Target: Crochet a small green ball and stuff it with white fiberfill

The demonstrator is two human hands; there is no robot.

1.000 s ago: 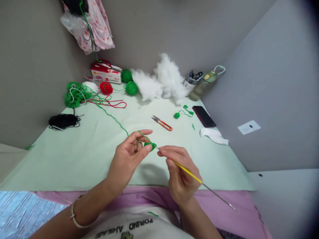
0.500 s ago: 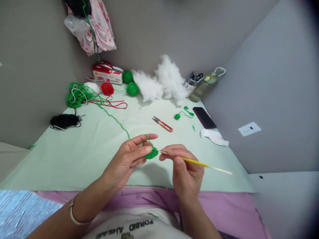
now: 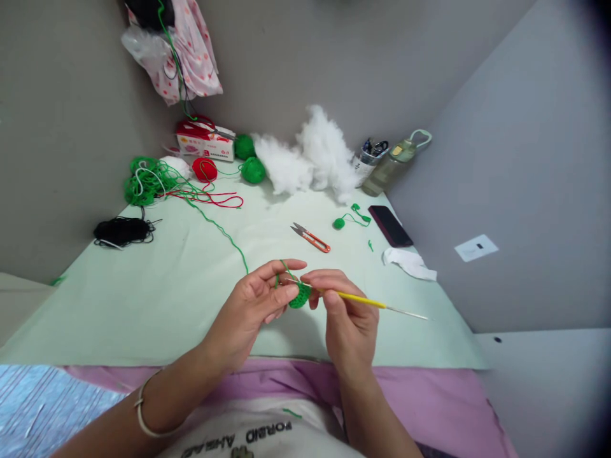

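Note:
My left hand (image 3: 258, 305) pinches a small round green crochet piece (image 3: 300, 297) between thumb and fingers, with green yarn (image 3: 224, 232) looped over its index finger and trailing back to a green tangle (image 3: 143, 181). My right hand (image 3: 346, 312) is closed around a yellow-handled crochet hook (image 3: 365, 299), whose tip sits in the green piece and whose metal end points right. Both hands hover over the pale green table cover (image 3: 191, 286).
Orange thread snips (image 3: 311, 236), a small green ball with a tail (image 3: 340, 222), a dark phone (image 3: 390, 225) and a white tissue (image 3: 409, 262) lie beyond the hands. White stuffing (image 3: 310, 159), yarn balls (image 3: 252, 169), a box (image 3: 205, 143), a bottle (image 3: 394, 162) and black yarn (image 3: 119, 230) sit farther back.
My right hand has moved left against the left hand, and the hook has swung from pointing down-right to nearly level. The green piece has turned and shows more.

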